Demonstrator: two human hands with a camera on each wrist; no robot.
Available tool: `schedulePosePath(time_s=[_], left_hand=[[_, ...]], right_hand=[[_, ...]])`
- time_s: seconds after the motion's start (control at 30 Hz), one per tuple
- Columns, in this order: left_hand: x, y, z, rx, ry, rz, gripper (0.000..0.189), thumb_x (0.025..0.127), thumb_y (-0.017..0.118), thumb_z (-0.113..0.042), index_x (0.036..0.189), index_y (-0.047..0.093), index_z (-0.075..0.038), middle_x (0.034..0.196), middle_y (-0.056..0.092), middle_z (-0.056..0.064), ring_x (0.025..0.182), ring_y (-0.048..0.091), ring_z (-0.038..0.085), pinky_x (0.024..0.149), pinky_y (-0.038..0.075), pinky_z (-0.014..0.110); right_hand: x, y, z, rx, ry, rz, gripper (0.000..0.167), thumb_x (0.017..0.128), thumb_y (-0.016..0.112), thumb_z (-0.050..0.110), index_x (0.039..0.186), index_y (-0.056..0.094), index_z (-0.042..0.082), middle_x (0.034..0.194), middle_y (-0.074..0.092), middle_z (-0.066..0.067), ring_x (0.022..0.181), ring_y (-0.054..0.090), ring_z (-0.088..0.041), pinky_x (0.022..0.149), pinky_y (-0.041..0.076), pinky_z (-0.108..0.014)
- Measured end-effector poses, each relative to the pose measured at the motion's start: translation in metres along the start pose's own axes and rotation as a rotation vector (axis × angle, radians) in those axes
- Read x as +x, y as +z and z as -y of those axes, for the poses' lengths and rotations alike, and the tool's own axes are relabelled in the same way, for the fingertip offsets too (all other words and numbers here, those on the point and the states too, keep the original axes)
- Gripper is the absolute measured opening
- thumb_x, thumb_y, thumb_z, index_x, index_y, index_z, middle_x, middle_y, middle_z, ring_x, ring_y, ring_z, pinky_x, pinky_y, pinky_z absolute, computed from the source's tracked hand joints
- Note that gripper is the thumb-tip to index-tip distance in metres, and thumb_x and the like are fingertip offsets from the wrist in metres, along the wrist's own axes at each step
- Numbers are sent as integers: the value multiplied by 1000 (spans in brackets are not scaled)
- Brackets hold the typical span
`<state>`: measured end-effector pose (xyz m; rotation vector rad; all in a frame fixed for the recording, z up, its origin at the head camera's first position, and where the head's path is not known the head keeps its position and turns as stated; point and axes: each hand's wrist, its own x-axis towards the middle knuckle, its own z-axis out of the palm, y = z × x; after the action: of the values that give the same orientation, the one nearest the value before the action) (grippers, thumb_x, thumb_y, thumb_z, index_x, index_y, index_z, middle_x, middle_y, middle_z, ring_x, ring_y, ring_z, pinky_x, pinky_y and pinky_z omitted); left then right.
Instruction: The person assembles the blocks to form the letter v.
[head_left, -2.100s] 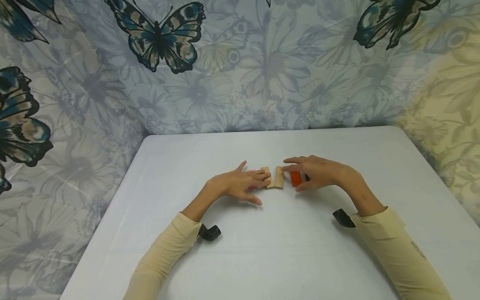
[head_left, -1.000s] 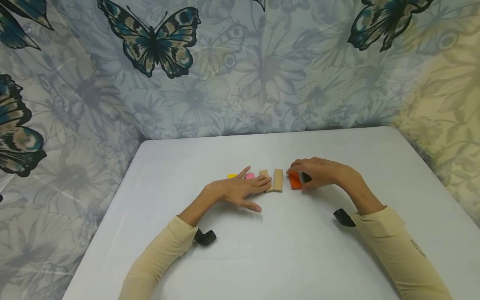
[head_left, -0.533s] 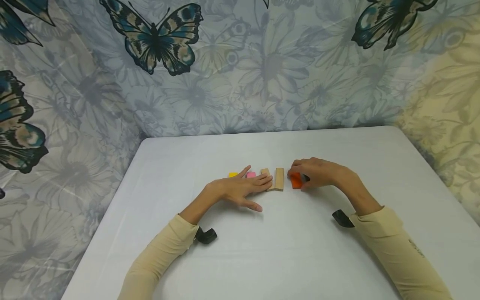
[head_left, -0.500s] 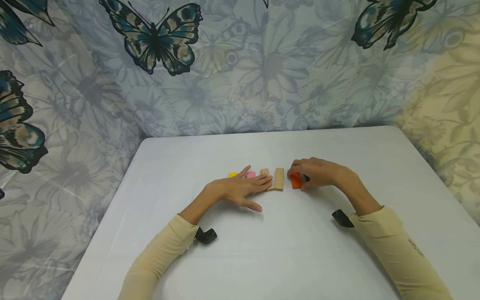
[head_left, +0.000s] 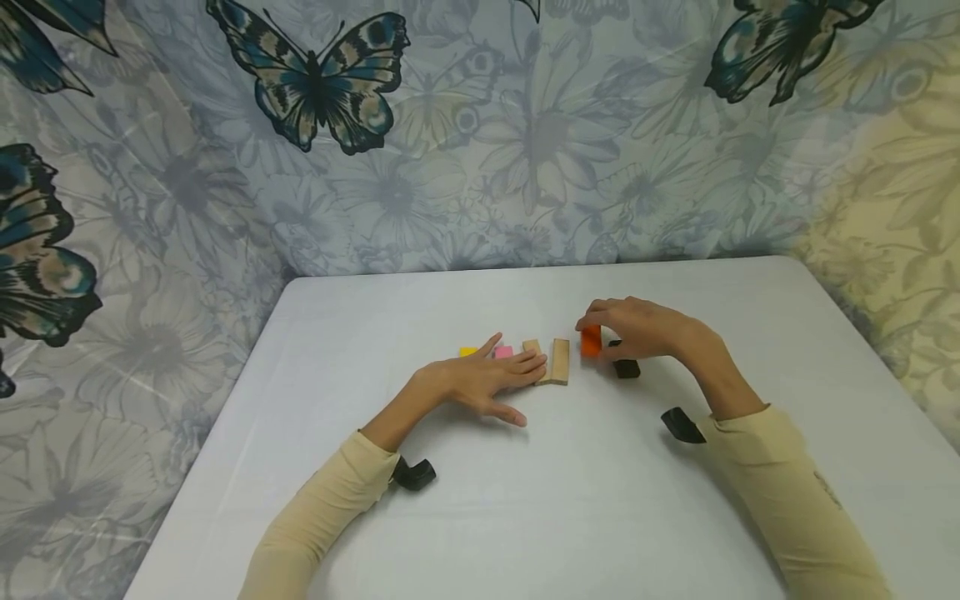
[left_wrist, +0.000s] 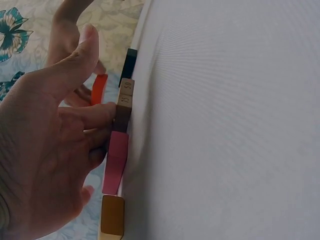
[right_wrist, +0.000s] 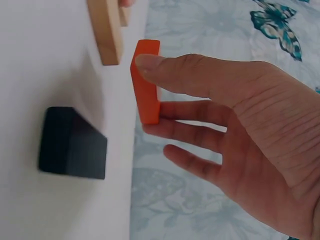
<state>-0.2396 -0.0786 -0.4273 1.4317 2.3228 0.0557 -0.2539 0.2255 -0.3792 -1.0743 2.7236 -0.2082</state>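
An orange wooden block (right_wrist: pixel 146 85) is pinched between the thumb and fingers of my right hand (head_left: pixel 641 325), lifted just off the table. Below that hand lies a black block (head_left: pixel 627 367). My left hand (head_left: pixel 483 379) spreads its fingers over the row, and its fingertips touch a plain wooden block (left_wrist: pixel 123 107). To the right of that one lies a second plain wooden block (head_left: pixel 560 361). Partly hidden behind the left hand are a pink block (left_wrist: pixel 116 162) and a yellow block (left_wrist: pixel 112 215). Small numbers are printed on the ends of the plain blocks.
The blocks stand in a row across the middle of a white table (head_left: pixel 480 517). A butterfly-print cloth (head_left: pixel 480 167) hangs behind and on both sides. Black wrist mounts (head_left: pixel 414 475) stick out below both sleeves.
My right hand has closed on the orange block and raised it off the table, uncovering more of the black block. The left hand has settled on the row and hardly moved since.
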Motion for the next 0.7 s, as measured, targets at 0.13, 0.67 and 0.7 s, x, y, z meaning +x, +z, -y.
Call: schedulePosePath(time_s=[0.13, 0.67, 0.7], left_hand=[[0, 0, 0, 0, 1, -1, 93, 101, 52, -67, 169, 14, -18, 178, 4, 2, 167, 5, 18, 131, -10, 62], [-2, 1, -2, 10, -5, -7, 92, 100, 53, -68, 169, 14, -19, 179, 3, -1, 167, 4, 16, 131, -9, 62], [-2, 1, -2, 11, -5, -8, 93, 100, 52, -68, 169, 14, -18, 179, 2, -1, 167, 4, 16, 132, -9, 62]], right_hand=[[10, -6, -4, 2, 21, -18, 44, 93, 80, 20, 134, 69, 8, 127, 68, -9, 115, 68, -32, 101, 56, -55], [52, 10, -20, 66, 134, 36, 49, 97, 75, 26, 142, 64, 11, 142, 62, -14, 131, 61, -36, 113, 46, -61], [53, 11, -20, 73, 137, 42, 49, 98, 75, 25, 143, 63, 11, 144, 61, -15, 132, 60, -37, 114, 46, -61]])
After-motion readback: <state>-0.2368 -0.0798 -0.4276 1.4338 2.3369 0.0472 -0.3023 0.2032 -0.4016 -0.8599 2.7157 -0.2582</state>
